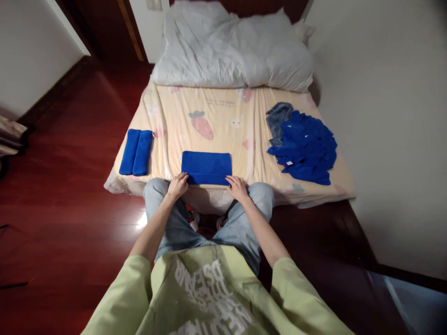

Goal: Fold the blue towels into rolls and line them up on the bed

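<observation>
A blue towel lies flat in front of me at the bed's near edge, with a strip along its near side folded over. My left hand is closed at the towel's near left corner, fingertips on the folded strip. At the near right corner, my right hand holds the same strip with its fingers closed. To the left are two rolled or folded blue towels, side by side. A loose heap of blue cloths sits on the right, beside a crumpled grey cloth.
The bed has a cream sheet printed with carrots and rabbits. Across its far end lies a bunched white quilt. A grey wall runs along the right side, and dark red wooden floor spreads to the left.
</observation>
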A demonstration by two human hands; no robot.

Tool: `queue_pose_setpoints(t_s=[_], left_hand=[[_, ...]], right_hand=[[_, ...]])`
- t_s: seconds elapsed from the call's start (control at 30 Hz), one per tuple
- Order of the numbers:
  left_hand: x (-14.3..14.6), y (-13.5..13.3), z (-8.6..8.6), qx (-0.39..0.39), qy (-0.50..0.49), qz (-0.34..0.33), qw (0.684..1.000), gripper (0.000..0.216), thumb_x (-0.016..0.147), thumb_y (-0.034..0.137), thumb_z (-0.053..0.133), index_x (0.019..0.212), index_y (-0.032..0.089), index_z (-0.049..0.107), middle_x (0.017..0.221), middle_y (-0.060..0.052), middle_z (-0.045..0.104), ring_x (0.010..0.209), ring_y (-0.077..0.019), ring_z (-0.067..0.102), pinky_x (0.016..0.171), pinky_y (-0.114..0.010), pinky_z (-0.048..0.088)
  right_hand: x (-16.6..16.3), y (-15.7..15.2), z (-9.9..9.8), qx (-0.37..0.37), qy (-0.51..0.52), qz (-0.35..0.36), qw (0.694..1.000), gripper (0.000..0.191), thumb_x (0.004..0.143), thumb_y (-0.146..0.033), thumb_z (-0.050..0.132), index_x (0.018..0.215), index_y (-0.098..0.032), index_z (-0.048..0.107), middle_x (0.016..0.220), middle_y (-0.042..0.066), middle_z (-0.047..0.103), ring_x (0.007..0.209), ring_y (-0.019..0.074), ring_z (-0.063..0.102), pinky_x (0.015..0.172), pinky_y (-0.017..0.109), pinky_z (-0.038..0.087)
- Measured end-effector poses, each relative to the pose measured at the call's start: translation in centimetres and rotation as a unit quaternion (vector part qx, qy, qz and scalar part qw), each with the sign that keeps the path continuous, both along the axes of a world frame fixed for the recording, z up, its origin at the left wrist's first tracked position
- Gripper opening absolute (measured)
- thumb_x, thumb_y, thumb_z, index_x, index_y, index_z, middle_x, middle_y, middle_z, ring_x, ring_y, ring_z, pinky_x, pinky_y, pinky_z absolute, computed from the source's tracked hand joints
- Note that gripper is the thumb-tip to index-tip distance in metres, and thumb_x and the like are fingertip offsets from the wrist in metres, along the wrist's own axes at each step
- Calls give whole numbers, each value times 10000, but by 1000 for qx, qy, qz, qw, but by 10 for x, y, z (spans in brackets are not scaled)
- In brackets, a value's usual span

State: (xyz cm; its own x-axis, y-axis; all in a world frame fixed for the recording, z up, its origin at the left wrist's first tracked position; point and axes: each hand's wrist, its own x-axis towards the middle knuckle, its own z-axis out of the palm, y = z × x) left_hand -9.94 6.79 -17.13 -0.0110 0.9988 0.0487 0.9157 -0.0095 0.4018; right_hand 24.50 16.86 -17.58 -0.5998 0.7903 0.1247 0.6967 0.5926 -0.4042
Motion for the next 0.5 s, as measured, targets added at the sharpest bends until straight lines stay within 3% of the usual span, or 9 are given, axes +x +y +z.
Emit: queue_pose_setpoints(t_s=[0.17, 0.3, 0.5], left_hand=[[0, -3, -4, -14, 36, 2, 999, 666, 814, 139, 625, 1481, 140, 621, 1586, -211, 543, 1477, -371, 525, 1209, -508, 450], [-3, -4, -2, -12, 37, -9, 999, 689, 809, 45, 549, 1484, 162, 629, 1573, -201, 561, 1490, -345, 522, 1207, -511, 452], [-9, 0, 2, 11, -81, 67, 994, 629, 804, 28, 466, 1371, 157, 707, 1448, -149, 682, 1370, -280, 644, 1203, -432, 492]], right_hand=[[-2, -1, -3, 8, 11, -7, 1000, 553, 884, -81, 547, 1395, -219, 708, 1503, 115, 657, 1372, 306, 603, 1160, 518, 455], [-3, 1, -4, -1, 35, -19, 999, 576, 878, -50, 523, 1390, -230, 715, 1490, 106, 670, 1374, 293, 616, 1169, 529, 464], [0, 8, -7, -54, 146, -61, 986, 552, 831, -47, 483, 1276, -197, 773, 1341, 116, 754, 1318, 254, 669, 1211, 488, 480]])
